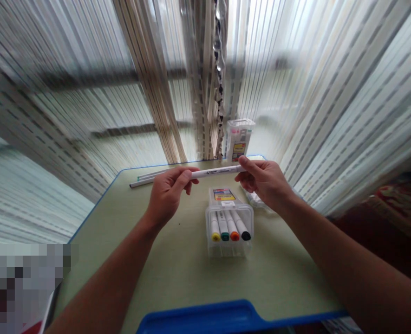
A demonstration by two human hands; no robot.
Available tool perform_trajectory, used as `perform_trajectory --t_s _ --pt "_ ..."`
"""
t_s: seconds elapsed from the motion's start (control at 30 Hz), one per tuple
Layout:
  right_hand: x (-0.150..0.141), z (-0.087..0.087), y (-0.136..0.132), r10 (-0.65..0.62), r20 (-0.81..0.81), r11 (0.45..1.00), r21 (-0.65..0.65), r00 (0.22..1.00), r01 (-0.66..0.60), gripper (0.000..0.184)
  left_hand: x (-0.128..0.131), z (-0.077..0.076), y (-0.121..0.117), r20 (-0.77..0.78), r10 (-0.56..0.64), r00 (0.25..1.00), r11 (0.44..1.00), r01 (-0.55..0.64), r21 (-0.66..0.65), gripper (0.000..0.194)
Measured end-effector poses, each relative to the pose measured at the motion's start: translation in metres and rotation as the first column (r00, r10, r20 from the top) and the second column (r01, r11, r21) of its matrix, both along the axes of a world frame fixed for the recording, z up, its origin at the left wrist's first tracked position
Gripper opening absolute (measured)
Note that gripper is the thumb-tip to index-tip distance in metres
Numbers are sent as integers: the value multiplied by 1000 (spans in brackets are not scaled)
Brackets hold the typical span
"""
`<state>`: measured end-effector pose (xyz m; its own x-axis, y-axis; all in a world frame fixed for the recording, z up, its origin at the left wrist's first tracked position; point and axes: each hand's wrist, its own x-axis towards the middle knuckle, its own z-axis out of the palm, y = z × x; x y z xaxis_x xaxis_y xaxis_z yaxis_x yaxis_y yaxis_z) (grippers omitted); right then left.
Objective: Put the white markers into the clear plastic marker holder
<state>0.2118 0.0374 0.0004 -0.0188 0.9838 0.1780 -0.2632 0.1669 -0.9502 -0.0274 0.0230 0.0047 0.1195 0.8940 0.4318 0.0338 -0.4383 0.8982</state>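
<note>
A white marker (216,172) with dark print is held level between both hands, above the far part of the table. My left hand (168,190) is closed round its left end, thumb on top. At the other end my right hand (261,178) pinches it with thumb and fingers. Below the marker lies a clear plastic case (229,211) with its end facing me. Inside it are several white markers with yellow, green, orange and black ends. Beyond my left hand, white markers (140,181) lie on the table, partly hidden by the hand.
The pale green table (170,273) has a blue edge and a blue tray-like part (198,317) at the front. A second clear case (240,139) stands upright at the back. Another clear plastic piece (261,202) lies under my right wrist. Striped curtains (149,74) hang behind.
</note>
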Motion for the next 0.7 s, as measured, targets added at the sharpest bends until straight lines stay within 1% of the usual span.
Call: perform_trajectory --t_s 0.17,0.3,0.43,0.6,0.7 --pt "1 -1 1 5 6 1000 -3 1000 -5 50 2 4 -3 -46 32 998 999 -32 12 22" --pt "1 -1 0 21 6 1000 0 1000 -21 48 4 7 -5 -82 60 995 998 -61 -11 25" --pt "0 -1 -1 40 5 999 7 999 -40 44 4 6 -5 -83 74 994 997 -76 -15 28" --pt "0 0 -1 62 12 997 44 998 -63 34 4 6 -4 -81 80 993 997 -81 -11 24" --pt "0 -1 -1 71 23 995 73 997 -72 36 4 6 -4 -71 78 994 997 -78 -6 21"
